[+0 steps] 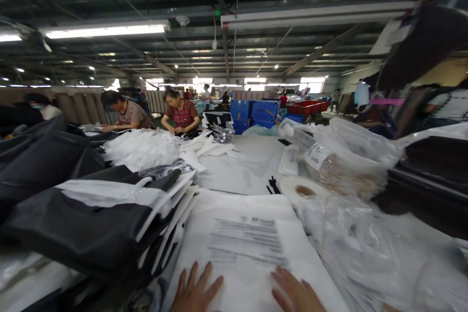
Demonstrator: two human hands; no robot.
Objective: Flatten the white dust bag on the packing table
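Note:
A white sheet-like bag (252,209) with blurred dark printed lines lies flat on the table in front of me. My left hand (197,288) rests on its near left part, fingers spread. On the near right part lies my right hand (297,292), its fingers stretched out and slightly blurred. Neither hand holds anything. Close to my left hand rises a stack of folded black and white fabric pieces (95,224). Clear plastic bags (365,248) lie to the right of my right hand.
A white roll (303,189) and small black strips (272,185) lie beyond the printed bag. White fabric pieces (142,148) are heaped at the far left. One person (181,114) works across the table, others further left. Blue bins (263,113) stand behind.

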